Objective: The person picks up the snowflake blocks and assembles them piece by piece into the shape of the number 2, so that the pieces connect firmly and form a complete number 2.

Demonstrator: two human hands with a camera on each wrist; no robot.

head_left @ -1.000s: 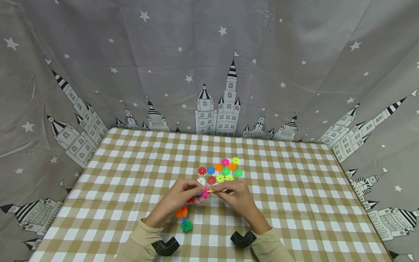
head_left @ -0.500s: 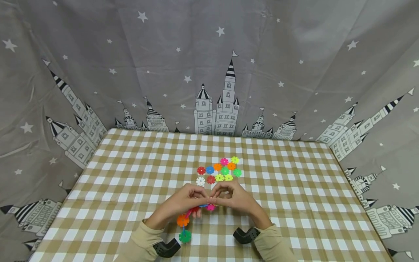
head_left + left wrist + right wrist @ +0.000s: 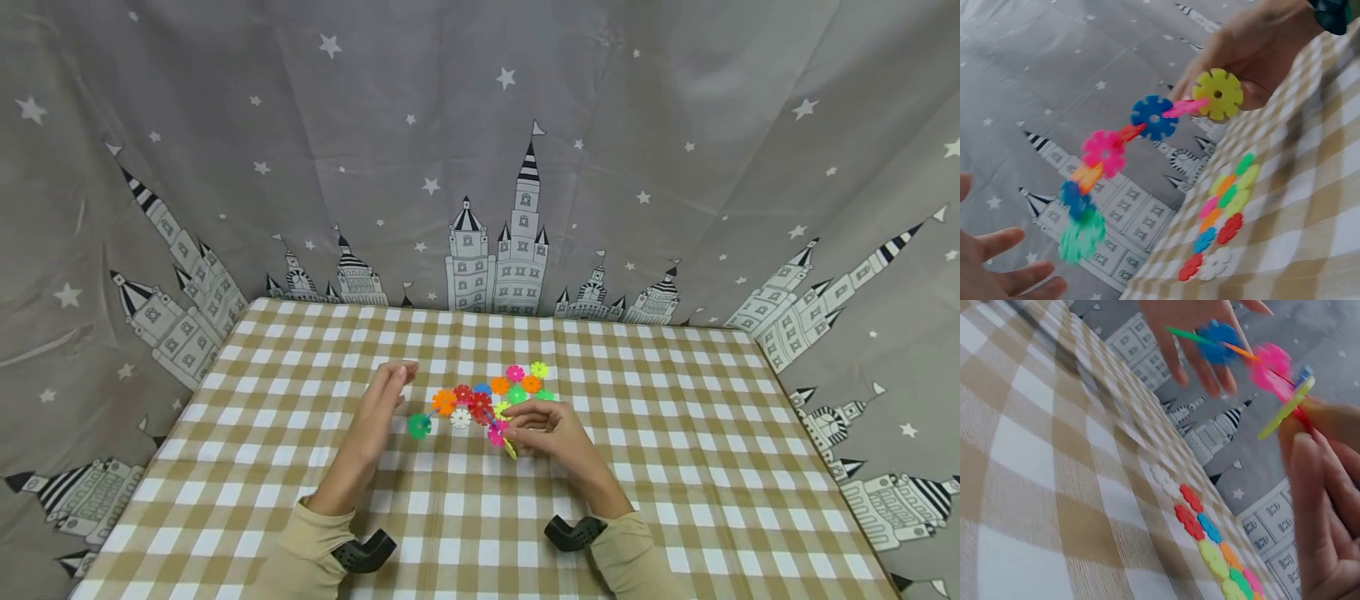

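Note:
A chain of slotted snowflake discs (image 3: 1155, 117) hangs in the air, linked edge to edge in several colours. My right hand (image 3: 551, 429) pinches it near the end with the yellow disc (image 3: 1217, 94). From there the chain stretches left to a green disc (image 3: 419, 426) at its free end. In the right wrist view, thumb and fingertips meet just behind the yellow disc (image 3: 1287, 407). My left hand (image 3: 378, 408) is apart from the chain, beyond the green end, its fingers extended and holding nothing.
Several loose discs lie flat in a group on the checked tablecloth (image 3: 300, 467) beyond the chain, among them a white disc (image 3: 1215, 262) and a pink disc (image 3: 514, 373). A grey curtain (image 3: 360, 100) with printed castles stands behind the table.
Both hands were together at the chain's yellow end. The left hand has let go and moved left and away. The right hand now lifts the chain, whose green end has swung up and forward.

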